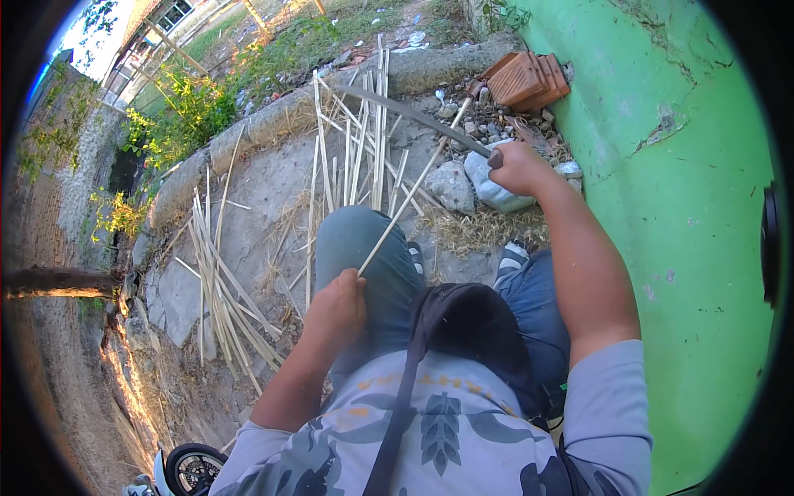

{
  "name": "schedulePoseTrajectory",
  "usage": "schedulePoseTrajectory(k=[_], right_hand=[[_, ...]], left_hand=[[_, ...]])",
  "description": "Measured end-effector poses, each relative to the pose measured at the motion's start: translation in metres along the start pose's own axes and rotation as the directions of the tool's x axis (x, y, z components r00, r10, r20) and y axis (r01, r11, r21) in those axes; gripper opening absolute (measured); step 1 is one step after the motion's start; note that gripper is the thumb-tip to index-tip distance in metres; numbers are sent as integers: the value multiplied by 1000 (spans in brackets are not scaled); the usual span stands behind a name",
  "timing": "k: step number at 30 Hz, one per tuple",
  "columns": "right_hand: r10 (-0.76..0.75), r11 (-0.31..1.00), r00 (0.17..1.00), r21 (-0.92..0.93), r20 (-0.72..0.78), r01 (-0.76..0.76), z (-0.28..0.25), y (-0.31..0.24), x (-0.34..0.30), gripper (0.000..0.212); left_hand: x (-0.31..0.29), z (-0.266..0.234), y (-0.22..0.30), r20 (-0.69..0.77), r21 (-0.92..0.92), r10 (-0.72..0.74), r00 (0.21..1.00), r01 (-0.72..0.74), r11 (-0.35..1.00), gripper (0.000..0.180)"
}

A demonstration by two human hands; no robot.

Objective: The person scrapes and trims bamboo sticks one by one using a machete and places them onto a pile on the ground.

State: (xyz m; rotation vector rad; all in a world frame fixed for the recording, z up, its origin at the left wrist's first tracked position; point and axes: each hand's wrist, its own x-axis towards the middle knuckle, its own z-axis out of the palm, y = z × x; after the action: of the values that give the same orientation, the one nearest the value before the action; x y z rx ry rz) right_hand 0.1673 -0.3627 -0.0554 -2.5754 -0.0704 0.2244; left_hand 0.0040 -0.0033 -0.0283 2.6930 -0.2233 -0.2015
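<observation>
My left hand (pixel 337 307), by my left knee, is closed around the near end of a thin bamboo strip (pixel 408 198). The strip slants up and away to the right, its far end near the stacked roof tiles. In my right hand (pixel 523 169) is the dark handle of a machete (pixel 422 118), held out ahead of me. Its long, slightly curved blade points to the left and crosses over the strip in this view. Whether blade and strip touch, I cannot tell.
Pale bamboo strips (pixel 376 140) lie ahead, with another loose pile (pixel 219 289) to the left. Orange roof tiles (pixel 523 81), a grey rock (pixel 451 186) and a whitish bundle (pixel 488 183) sit beside the green wall (pixel 662 248). A low concrete kerb (pixel 273 116) runs across the far side.
</observation>
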Motion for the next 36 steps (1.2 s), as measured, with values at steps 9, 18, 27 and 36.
schedulePoseTrajectory(k=[9,18,27,36], right_hand=[[-308,951,936,-35,-169,306,-4,-23,-14,23],[-231,928,959,-334,-166,166,-16,-33,-30,24],[-220,956,972,-214,-78,199,-13,-32,-26,17],[-282,930,959,-243,13,277,-3,-46,-29,17]], left_hand=[[0,-8,5,10,-111,-32,999,33,993,29],[2,-3,-3,-33,-192,-35,999,28,981,36],[2,-1,-4,-31,-222,-74,997,65,973,36],[-3,4,2,-77,-101,-43,996,35,994,32]])
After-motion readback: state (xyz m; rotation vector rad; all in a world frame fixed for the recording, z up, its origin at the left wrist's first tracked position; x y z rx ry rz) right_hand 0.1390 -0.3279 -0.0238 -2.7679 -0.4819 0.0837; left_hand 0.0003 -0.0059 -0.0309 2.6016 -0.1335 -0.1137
